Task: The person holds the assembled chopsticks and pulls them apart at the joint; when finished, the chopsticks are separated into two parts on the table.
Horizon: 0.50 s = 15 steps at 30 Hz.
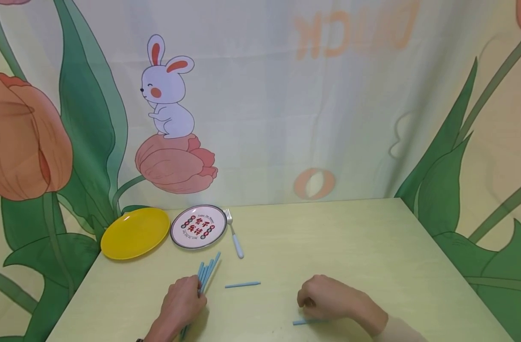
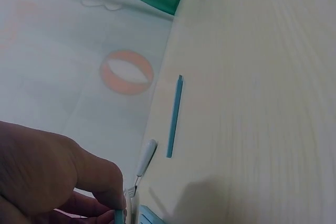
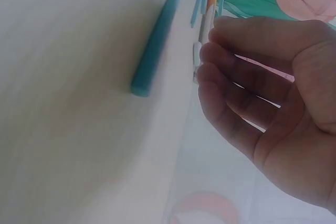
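A bundle of thin blue sticks (image 1: 207,270) is gripped in my left hand (image 1: 182,298), fanned out at the upper ends. Its fingers and thumb close round them low over the table's left part. My right hand (image 1: 326,297) has loosely curved fingers with nothing between them, as the right wrist view shows. Below it lies a single blue stick (image 3: 157,40), partly covered by the hand in the head view. Between the two hands another blue stick (image 1: 242,285) lies flat, narrower at one end.
At the back left of the table (image 1: 350,237) are a yellow plate (image 1: 136,232) and a white plate (image 1: 199,227) with red lettering and a dark rim. Right beside the white plate lies a fork (image 1: 234,237) with a pale handle. A printed curtain (image 1: 251,118) hangs behind the table.
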Motion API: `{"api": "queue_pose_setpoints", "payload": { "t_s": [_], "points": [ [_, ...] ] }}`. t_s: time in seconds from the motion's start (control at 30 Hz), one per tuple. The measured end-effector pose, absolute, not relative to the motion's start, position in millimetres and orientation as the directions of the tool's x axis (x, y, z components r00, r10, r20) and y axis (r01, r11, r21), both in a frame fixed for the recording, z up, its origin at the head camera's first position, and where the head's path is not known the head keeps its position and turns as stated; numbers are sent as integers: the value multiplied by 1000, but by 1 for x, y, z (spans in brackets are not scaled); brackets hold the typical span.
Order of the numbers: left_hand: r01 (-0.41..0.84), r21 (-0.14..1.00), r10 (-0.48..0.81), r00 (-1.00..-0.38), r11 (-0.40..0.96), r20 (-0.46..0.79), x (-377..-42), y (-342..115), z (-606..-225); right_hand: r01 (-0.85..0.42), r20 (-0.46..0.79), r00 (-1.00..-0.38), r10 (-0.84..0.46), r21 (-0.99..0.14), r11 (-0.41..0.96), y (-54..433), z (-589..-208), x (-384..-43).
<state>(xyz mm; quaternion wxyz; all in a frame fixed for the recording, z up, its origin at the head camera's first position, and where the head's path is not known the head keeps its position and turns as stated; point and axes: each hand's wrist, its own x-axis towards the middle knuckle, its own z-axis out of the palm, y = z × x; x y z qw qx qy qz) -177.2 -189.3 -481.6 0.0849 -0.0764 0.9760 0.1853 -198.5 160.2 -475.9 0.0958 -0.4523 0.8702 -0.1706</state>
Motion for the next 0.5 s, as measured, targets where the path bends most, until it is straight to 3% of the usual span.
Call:
{"api": "queue_pose_setpoints", "payload": {
  "t_s": [0.5],
  "points": [
    [-31, 362, -26, -999, 932, -19, -183, -182, -475, -818, 101, -529, -842, -324, 475, 150, -454, -207]
  ]
}}
